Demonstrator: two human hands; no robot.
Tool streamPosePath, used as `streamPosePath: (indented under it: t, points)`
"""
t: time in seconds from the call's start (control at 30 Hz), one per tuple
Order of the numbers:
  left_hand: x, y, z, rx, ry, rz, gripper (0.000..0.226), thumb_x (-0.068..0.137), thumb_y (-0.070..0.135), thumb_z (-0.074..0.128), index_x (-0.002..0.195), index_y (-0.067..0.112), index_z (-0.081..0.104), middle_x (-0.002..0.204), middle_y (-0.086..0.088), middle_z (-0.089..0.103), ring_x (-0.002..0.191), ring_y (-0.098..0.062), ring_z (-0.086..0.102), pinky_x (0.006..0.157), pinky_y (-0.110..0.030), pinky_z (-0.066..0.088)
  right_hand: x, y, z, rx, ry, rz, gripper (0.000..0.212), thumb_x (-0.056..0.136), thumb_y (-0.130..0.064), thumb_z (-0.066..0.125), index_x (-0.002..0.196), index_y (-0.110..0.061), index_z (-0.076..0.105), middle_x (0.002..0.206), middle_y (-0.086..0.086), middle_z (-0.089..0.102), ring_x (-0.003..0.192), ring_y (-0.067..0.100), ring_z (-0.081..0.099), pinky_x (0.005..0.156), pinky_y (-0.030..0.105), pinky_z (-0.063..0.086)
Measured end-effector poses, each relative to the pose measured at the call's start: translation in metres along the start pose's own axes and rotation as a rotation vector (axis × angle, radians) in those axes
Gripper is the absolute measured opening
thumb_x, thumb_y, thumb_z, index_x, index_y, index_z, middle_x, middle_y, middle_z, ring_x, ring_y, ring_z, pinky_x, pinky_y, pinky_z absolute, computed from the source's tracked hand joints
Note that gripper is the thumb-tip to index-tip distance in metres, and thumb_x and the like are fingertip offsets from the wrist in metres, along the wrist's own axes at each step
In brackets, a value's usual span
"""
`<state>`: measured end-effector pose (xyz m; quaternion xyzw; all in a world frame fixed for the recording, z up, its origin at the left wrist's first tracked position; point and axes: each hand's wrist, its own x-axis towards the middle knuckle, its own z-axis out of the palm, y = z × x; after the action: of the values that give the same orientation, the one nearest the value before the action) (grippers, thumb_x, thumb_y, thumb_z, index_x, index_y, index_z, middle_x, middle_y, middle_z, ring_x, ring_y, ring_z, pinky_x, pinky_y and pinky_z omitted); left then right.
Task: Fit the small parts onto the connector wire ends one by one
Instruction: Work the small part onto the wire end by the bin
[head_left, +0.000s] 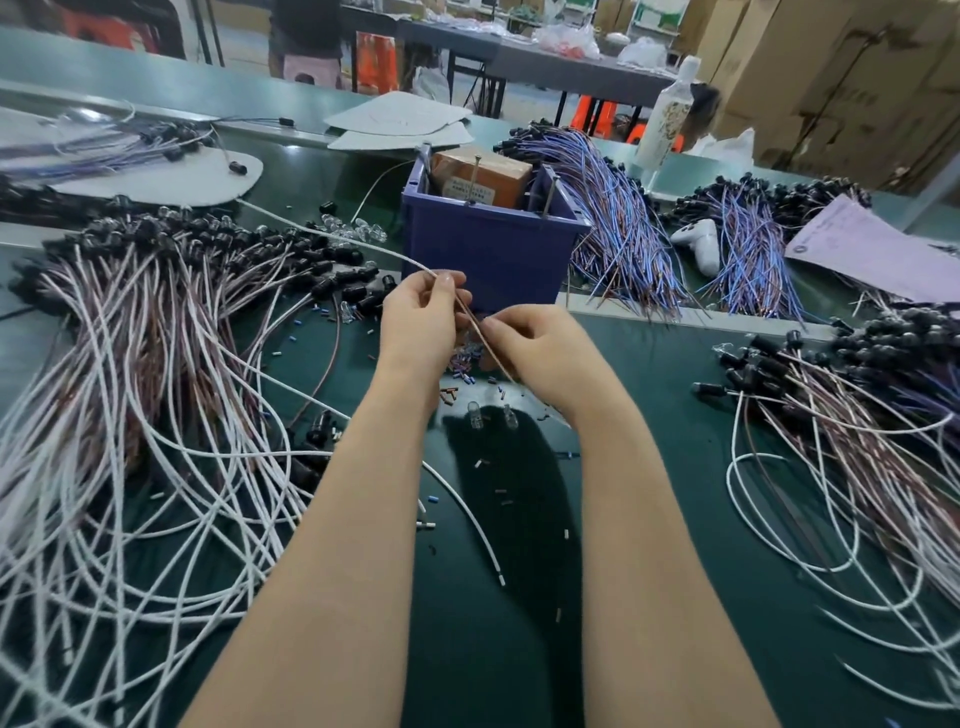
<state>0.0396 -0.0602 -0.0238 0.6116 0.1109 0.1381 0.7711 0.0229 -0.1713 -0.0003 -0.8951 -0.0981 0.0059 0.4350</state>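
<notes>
Dark green bench mat (649, 415), white wire heaps (156, 374) crowding both edges; in the open strip between, my left hand (415, 317) and right hand (535, 345) each pinch one thin white-brown wire (474, 321).

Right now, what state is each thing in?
left hand, pinches wire
right hand, pinches wire lower down
wire, held between both hands, lifted
blue bin, open-topped, brown box inside
white bottle, standing
small parts, loose on table under hands
</notes>
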Motion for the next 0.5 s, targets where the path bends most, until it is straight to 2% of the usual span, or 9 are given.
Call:
streamPosePath:
  t: [0.07,0.17,0.3,0.37,0.43,0.5]
  points:
    - [0.001,0.001,-0.001,-0.018,0.038,-0.006,0.029,0.101,0.012,0.039,0.08,0.02,0.058,0.075,0.005,0.058,0.048,0.001,0.044,0.051,-0.013,0.038,0.001,0.004,0.004,0.154,-0.039,0.035,0.019,0.097,-0.014,0.049,0.094,-0.009,0.067,0.071,0.001,0.064,0.063,0.007,0.058,0.063,0.017,0.05]
    - [0.004,0.002,-0.003,-0.008,0.121,-0.008,0.029,0.101,0.013,0.038,0.08,0.019,0.057,0.071,0.004,0.057,0.053,-0.004,0.043,0.051,-0.017,0.035,0.003,0.01,0.004,0.288,-0.003,0.061,0.021,0.096,-0.007,0.049,0.085,-0.017,0.064,0.07,-0.002,0.061,0.063,0.006,0.059,0.063,0.019,0.053]
    - [0.006,0.001,-0.008,0.063,0.268,0.079,0.028,0.102,0.018,0.034,0.086,0.016,0.057,0.064,0.005,0.053,0.051,-0.005,0.044,0.049,-0.018,0.034,0.009,0.019,0.002,0.456,0.28,0.057,0.025,0.097,-0.006,0.045,0.082,-0.02,0.059,0.066,0.0,0.055,0.053,0.006,0.052,0.05,0.019,0.047]
    - [0.008,0.003,-0.012,0.018,0.349,0.133,0.026,0.103,0.019,0.032,0.088,0.016,0.054,0.067,0.004,0.051,0.055,-0.008,0.046,0.056,-0.02,0.039,0.012,0.024,0.001,0.556,0.446,0.069,0.023,0.098,-0.007,0.044,0.085,-0.02,0.058,0.066,-0.001,0.052,0.047,0.004,0.045,0.046,0.018,0.038]
    - [0.01,0.005,-0.015,-0.026,0.411,0.175,0.026,0.103,0.021,0.031,0.088,0.018,0.051,0.07,0.002,0.047,0.062,-0.017,0.044,0.067,-0.03,0.043,0.016,0.028,-0.002,0.783,0.567,0.127,0.021,0.098,-0.004,0.042,0.093,-0.018,0.057,0.069,-0.001,0.053,0.048,0.003,0.043,0.046,0.016,0.037]
    - [0.009,0.01,-0.018,-0.063,0.469,0.216,0.03,0.103,0.02,0.03,0.08,0.018,0.05,0.064,0.001,0.047,0.055,-0.014,0.044,0.062,-0.028,0.039,0.017,0.032,-0.007,1.039,0.611,0.186,0.019,0.098,0.002,0.04,0.103,-0.011,0.054,0.072,0.002,0.052,0.052,0.005,0.046,0.048,0.014,0.042]
